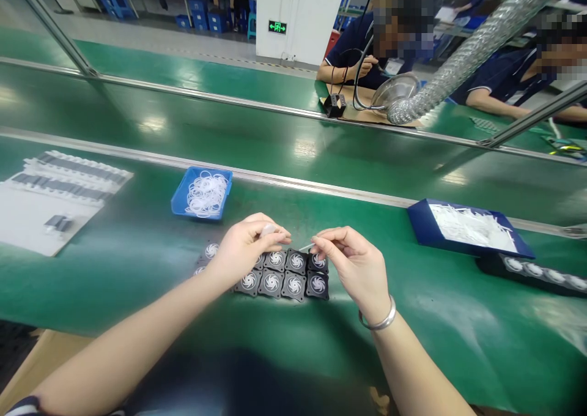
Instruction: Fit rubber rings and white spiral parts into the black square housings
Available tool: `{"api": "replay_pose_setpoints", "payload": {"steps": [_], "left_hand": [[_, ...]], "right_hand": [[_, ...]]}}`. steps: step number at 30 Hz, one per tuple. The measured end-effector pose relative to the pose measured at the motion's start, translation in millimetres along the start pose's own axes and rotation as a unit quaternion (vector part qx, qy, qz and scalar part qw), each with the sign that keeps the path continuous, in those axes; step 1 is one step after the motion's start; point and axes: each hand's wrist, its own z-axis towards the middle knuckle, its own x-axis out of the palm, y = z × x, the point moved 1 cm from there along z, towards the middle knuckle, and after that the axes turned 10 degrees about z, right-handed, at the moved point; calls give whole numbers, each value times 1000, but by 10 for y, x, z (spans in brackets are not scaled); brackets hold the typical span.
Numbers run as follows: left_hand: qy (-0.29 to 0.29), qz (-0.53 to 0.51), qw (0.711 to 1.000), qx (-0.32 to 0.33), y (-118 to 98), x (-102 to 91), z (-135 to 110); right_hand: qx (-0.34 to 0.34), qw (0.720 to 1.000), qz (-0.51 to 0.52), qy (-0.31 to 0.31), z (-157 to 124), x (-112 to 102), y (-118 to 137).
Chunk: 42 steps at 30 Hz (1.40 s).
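Observation:
Two rows of small black square housings with white spiral rotors [271,283] lie on the green bench below my hands. My left hand [241,248] hovers over the left part of the rows, its thumb and fingers pinched together. Something small and whitish shows at its fingertips, too unclear to name. Over the right end of the rows, my right hand [355,263] pinches a thin white stick [306,246] that points toward my left fingertips. Part of the rows is hidden behind my left hand and wrist.
A blue tray [175,205] of white rings stands behind my left hand. At right are a dark blue box [419,223] of white sticks and a black holder [493,264] with round white parts. A board [27,220] lies left. Two people sit beyond the metal rail.

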Motion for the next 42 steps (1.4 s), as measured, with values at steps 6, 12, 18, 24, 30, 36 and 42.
{"api": "replay_pose_setpoints", "payload": {"steps": [6,12,18,24,30,36,42], "left_hand": [[19,0,999,-43,95,-100,4],[24,93,995,5,160,-74,-26],[22,67,997,-6,151,-90,-42],[18,133,991,28,111,-98,-45],[43,316,940,118,178,-73,-37],[56,405,897,165,165,-48,-86],[63,422,885,186,178,-56,-105]], "right_hand": [[-88,977,-184,54,-86,-21,-99],[-142,960,-222,90,-82,57,-194],[-186,943,-265,73,-48,-24,-104],[-197,950,-237,40,-15,-26,49],[-183,957,-206,93,-8,81,-4],[-165,959,-209,93,5,17,-37],[-161,959,-211,95,-21,-51,-83]]}}
